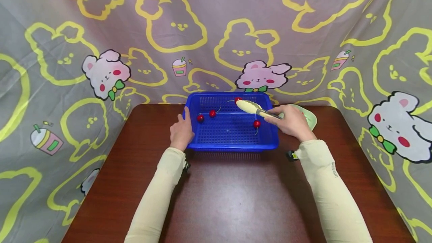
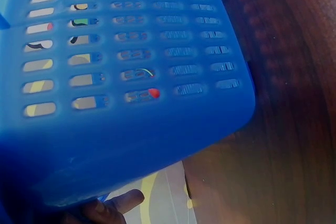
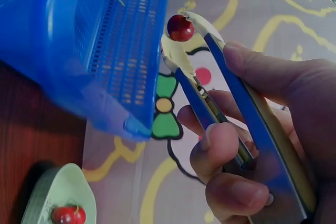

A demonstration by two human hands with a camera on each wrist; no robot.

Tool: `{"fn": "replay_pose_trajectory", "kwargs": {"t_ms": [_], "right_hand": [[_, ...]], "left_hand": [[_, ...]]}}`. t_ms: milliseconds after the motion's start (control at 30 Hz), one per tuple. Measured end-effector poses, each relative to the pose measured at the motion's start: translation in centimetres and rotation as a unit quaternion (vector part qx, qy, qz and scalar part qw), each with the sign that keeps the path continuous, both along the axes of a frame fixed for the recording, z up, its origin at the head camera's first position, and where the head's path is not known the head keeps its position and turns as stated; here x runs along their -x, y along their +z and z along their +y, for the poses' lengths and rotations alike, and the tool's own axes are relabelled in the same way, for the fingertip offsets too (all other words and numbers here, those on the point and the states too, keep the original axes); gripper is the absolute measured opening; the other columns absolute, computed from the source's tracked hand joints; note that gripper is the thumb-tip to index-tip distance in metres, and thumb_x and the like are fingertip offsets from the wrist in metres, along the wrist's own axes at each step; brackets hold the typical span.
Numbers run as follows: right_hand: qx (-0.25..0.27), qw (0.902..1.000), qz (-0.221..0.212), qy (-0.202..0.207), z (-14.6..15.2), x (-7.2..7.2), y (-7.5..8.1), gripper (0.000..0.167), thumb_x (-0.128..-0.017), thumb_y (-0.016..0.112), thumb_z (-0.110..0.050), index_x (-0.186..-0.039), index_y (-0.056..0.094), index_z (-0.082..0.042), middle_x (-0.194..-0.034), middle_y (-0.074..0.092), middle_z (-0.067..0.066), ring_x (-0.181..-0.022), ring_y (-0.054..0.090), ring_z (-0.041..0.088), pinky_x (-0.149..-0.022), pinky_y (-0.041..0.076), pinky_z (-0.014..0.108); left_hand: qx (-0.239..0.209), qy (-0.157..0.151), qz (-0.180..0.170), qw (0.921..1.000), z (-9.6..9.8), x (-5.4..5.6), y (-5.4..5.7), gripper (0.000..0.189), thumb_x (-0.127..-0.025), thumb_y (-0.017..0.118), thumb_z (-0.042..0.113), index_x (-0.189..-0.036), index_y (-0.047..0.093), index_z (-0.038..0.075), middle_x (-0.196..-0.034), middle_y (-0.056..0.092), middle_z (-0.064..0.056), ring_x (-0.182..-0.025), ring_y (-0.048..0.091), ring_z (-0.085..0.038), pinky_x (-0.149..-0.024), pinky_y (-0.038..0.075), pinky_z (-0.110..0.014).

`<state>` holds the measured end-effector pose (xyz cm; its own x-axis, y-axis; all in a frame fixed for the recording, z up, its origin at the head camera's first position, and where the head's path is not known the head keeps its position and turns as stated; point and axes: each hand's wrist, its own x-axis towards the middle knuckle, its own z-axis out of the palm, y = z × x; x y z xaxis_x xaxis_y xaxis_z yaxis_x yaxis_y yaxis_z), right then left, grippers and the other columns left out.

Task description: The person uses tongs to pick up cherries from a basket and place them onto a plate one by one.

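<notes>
My left hand [image 1: 181,130] grips the left rim of a blue perforated basket [image 1: 233,147], index finger lying forward along it; in the left wrist view its fingertips [image 2: 128,201] show at the basket's edge. My right hand [image 1: 293,121] holds kitchen tongs [image 1: 251,108] with cream tips and metal arms over the basket's right side. A dark red cherry [image 3: 181,28] is at the tongs' tips, raised near the basket's rim. Inside the basket lie two cherries at the left, one cherry [image 1: 200,118] beside another [image 1: 212,113], and a third cherry [image 1: 257,123] at the right.
A pale green dish [image 1: 313,120] stands right of the basket, partly behind my right hand; the right wrist view shows cherries [image 3: 64,215] in it. The brown table [image 1: 233,198] stretches toward me. A patterned curtain [image 1: 209,18] closes off the back and sides.
</notes>
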<state>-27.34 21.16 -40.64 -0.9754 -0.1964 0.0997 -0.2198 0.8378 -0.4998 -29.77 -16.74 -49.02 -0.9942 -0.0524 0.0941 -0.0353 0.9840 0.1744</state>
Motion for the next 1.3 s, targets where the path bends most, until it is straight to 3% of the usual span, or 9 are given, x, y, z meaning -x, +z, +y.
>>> {"fn": "replay_pose_trajectory", "kwargs": {"t_ms": [133, 200, 367, 433, 633, 833, 900, 1033, 1300], "right_hand": [[0.018, 0.9998, 0.009, -0.002, 1.4, -0.8, 0.1, 0.046, -0.094, 0.076, -0.039, -0.126, 0.074, -0.006, -0.086, 0.069, 0.011, -0.053, 0.061, 0.018, -0.057, 0.048, 0.033], [0.018, 0.9995, 0.023, -0.008, 2.0, -1.2, 0.2, 0.044, -0.094, 0.076, -0.039, -0.124, 0.075, -0.007, -0.094, 0.07, 0.013, -0.06, 0.064, 0.02, -0.06, 0.049, 0.034], [0.003, 0.9985, 0.046, -0.03, 3.4, -2.2, 0.1, 0.044, -0.093, 0.075, -0.04, -0.126, 0.075, -0.009, -0.117, 0.074, 0.018, -0.096, 0.064, 0.036, -0.072, 0.045, 0.042], [0.002, 0.9983, 0.046, -0.035, 3.9, -2.6, 0.0, 0.045, -0.094, 0.075, -0.04, -0.127, 0.075, -0.009, -0.119, 0.073, 0.021, -0.1, 0.064, 0.039, -0.073, 0.044, 0.044], [-0.001, 0.9969, 0.054, -0.057, 5.9, -3.6, 0.0, 0.049, -0.093, 0.074, -0.047, -0.126, 0.076, -0.011, -0.121, 0.073, 0.023, -0.09, 0.061, 0.035, -0.066, 0.04, 0.039], [-0.004, 0.9951, 0.051, -0.085, 8.2, -4.3, -0.3, 0.053, -0.095, 0.072, -0.049, -0.127, 0.074, -0.007, -0.101, 0.071, 0.02, -0.073, 0.056, 0.027, -0.06, 0.038, 0.036], [-0.003, 0.9942, 0.046, -0.097, 8.9, -4.4, -0.5, 0.055, -0.095, 0.07, -0.049, -0.129, 0.072, -0.005, -0.102, 0.069, 0.021, -0.075, 0.058, 0.03, -0.062, 0.039, 0.038], [-0.007, 0.9912, 0.036, -0.127, 10.1, -4.6, -1.1, 0.061, -0.097, 0.067, -0.051, -0.133, 0.069, -0.003, -0.12, 0.068, 0.027, -0.091, 0.058, 0.038, -0.067, 0.041, 0.044], [-0.027, 0.9857, 0.035, -0.162, 11.9, -4.8, -2.7, 0.063, -0.097, 0.065, -0.053, -0.132, 0.068, -0.001, -0.126, 0.064, 0.035, -0.103, 0.059, 0.052, -0.076, 0.044, 0.061]], "left_hand": [[0.001, 0.0, -0.002, 1.0, 0.1, 0.1, 0.1, 0.107, -0.084, 0.078, 0.015, -0.166, 0.01, 0.007, -0.142, 0.049, -0.03, -0.076, 0.067, -0.041, -0.071, 0.057, -0.053], [0.001, 0.0, -0.002, 1.0, 0.1, 0.1, 0.1, 0.107, -0.084, 0.078, 0.015, -0.166, 0.01, 0.007, -0.141, 0.049, -0.03, -0.075, 0.067, -0.041, -0.07, 0.057, -0.053], [0.002, 0.003, -0.001, 1.0, 0.1, 0.0, 0.2, 0.108, -0.084, 0.08, 0.017, -0.166, 0.011, 0.007, -0.142, 0.049, -0.031, -0.075, 0.067, -0.04, -0.07, 0.057, -0.052], [0.0, 0.003, -0.002, 1.0, 0.1, 0.0, 0.2, 0.107, -0.085, 0.08, 0.017, -0.167, 0.011, 0.007, -0.142, 0.049, -0.031, -0.075, 0.067, -0.041, -0.071, 0.057, -0.053], [-0.003, 0.005, -0.002, 1.0, 0.0, -0.1, 0.2, 0.107, -0.085, 0.08, 0.016, -0.167, 0.011, 0.007, -0.144, 0.048, -0.031, -0.075, 0.066, -0.041, -0.072, 0.057, -0.053], [-0.002, 0.002, -0.001, 1.0, 0.0, -0.1, 0.2, 0.106, -0.085, 0.079, 0.016, -0.167, 0.012, 0.007, -0.143, 0.048, -0.031, -0.075, 0.066, -0.04, -0.071, 0.057, -0.053], [0.0, 0.0, 0.001, 1.0, 0.0, -0.1, 0.3, 0.106, -0.085, 0.079, 0.016, -0.166, 0.012, 0.007, -0.142, 0.049, -0.031, -0.074, 0.066, -0.04, -0.071, 0.056, -0.053], [0.003, -0.001, 0.001, 1.0, 0.0, 0.0, 0.3, 0.106, -0.085, 0.079, 0.016, -0.166, 0.012, 0.006, -0.142, 0.049, -0.031, -0.072, 0.066, -0.039, -0.069, 0.057, -0.052], [0.002, 0.002, -0.004, 1.0, 0.1, -0.1, 0.2, 0.106, -0.085, 0.078, 0.015, -0.167, 0.011, 0.007, -0.144, 0.048, -0.031, -0.074, 0.067, -0.04, -0.071, 0.057, -0.053]]}}
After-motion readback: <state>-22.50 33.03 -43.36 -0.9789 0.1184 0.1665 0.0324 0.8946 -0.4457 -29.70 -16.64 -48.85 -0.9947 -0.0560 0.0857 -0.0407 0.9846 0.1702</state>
